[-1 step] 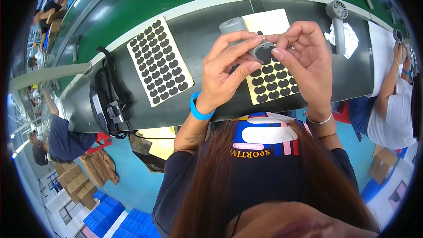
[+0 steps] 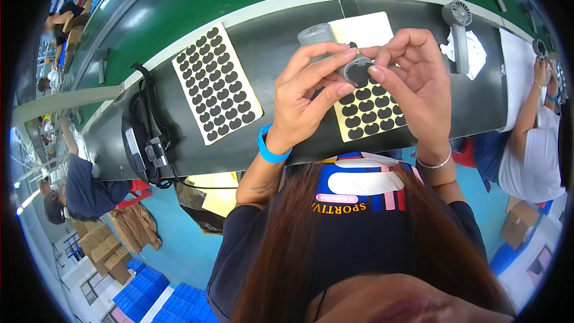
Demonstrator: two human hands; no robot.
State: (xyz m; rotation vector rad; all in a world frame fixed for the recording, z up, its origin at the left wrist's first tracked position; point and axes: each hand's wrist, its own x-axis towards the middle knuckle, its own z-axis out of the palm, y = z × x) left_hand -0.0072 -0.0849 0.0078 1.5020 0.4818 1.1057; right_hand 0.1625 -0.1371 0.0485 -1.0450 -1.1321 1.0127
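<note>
A blue wristband (image 2: 272, 153) and a silvery bracelet (image 2: 434, 165) accompany a dark, colourfully printed shirt (image 2: 359, 245).

On our table (image 2: 227, 152), we have one sticker sheet (image 2: 372, 107) beneath our fingers (image 2: 391, 84), a cylinder (image 2: 315, 34) just beyond them, another sheet (image 2: 216, 82) to their left, strapped gear (image 2: 134, 143) farther left, and a fan (image 2: 460, 42) to their right over some wrapping (image 2: 476, 55).
</note>
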